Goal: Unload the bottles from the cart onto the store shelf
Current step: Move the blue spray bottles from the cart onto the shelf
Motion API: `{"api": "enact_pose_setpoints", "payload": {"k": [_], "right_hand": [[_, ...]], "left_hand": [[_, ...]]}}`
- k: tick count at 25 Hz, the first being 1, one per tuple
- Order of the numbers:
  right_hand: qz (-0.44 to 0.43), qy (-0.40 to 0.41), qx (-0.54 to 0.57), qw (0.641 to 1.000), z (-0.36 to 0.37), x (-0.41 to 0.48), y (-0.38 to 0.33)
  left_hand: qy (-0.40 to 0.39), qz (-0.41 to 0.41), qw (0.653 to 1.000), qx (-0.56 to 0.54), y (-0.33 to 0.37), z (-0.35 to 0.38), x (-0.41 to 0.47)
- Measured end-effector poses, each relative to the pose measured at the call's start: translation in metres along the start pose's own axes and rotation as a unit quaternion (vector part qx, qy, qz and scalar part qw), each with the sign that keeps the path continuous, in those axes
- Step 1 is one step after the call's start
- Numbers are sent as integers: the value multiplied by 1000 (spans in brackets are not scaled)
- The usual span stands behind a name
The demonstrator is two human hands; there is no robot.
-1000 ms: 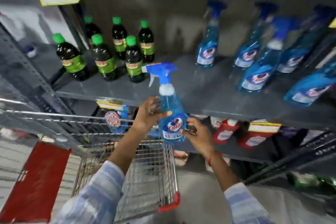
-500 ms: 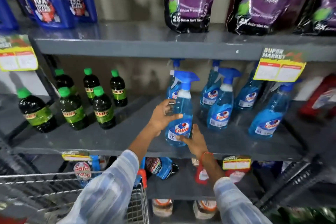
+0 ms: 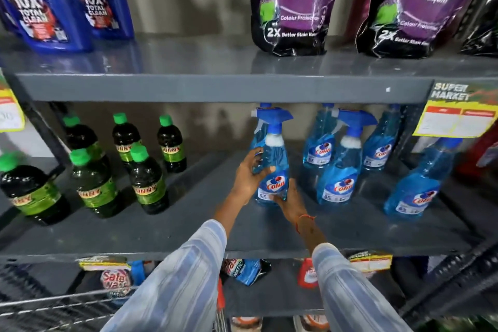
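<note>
Nearest the camera, a sliver of the wire cart (image 3: 62, 307) is showing at the bottom left, below the front lip of the grey middle shelf (image 3: 167, 226). Two striped sleeves are reaching over that lip. The left hand (image 3: 249, 176) is curling around the waist of an upright blue spray bottle (image 3: 272, 167), thumb across its front, while the right hand (image 3: 292, 201) is cupping its base from the right with the fingers closed against the label; whether the base is touching the shelf cannot be told. A broad bare strip of shelf is lying open between the bottle and the front edge, and another to its left, reaching to the green-capped dark bottles (image 3: 147, 180). To the right, other blue spray bottles (image 3: 338, 170) are standing close by, one just behind the held one. Farther up, purple detergent pouches (image 3: 291, 5) are sitting on the top shelf.
</note>
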State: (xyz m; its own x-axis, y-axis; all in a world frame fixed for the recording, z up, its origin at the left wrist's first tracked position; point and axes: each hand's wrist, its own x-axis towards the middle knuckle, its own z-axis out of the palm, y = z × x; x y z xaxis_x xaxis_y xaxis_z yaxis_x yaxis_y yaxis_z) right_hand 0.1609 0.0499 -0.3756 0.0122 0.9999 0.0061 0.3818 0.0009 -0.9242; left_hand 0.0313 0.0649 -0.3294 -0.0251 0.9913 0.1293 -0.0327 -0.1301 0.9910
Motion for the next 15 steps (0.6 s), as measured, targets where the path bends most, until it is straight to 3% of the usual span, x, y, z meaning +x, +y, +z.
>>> {"api": "enact_pose_setpoints", "payload": {"k": [5,8,12,15], "right_hand": [[5,-9,-23,1000,1,-2,2],[10,9,-79,997,-6,-5,-1],[-62,144,-35,987,-29,-28,-13],[-140,257,30,956,-68,-44,1]], "left_hand": [[19,14,999,34,0,2,-6],[95,40,992,68,13,13,-26],[230,163,946,161,25,37,-57],[158,147,968,128,22,84,-67]]}}
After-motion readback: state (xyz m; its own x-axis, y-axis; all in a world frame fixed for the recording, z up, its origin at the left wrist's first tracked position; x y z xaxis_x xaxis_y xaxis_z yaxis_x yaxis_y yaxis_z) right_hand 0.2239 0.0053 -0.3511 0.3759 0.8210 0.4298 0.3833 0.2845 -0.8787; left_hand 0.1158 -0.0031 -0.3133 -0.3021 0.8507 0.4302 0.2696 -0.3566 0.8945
